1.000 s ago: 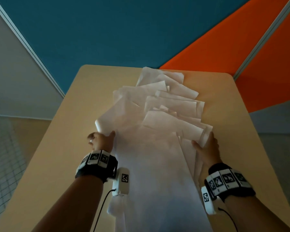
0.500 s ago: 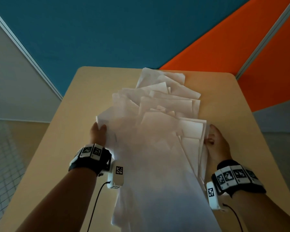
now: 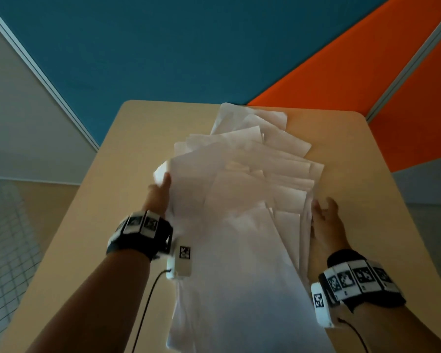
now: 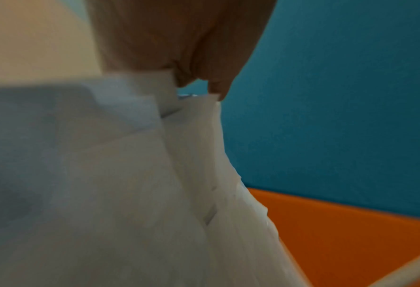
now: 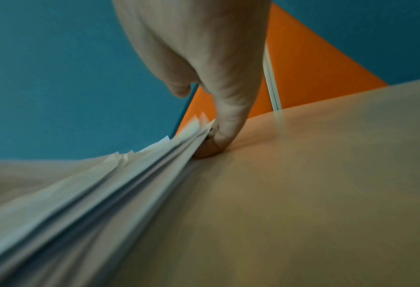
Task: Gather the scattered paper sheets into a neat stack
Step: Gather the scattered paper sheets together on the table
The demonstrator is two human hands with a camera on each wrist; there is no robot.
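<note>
Table first: you have the paper sheets fanned down its middle, far corners splayed toward 12 and 1 o'clock, near ends running to 6. Your left hand presses flat fingers against the 9 o'clock edge; your right hand presses fingertips into the 3 o'clock edge. You're mid-squeeze, I'd judge; next, draw the far sheets back and square the ends.

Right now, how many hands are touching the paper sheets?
2: left hand against the left edge of the paper sheets, right hand against their right edge. Fingers partly hidden behind paper.
</note>
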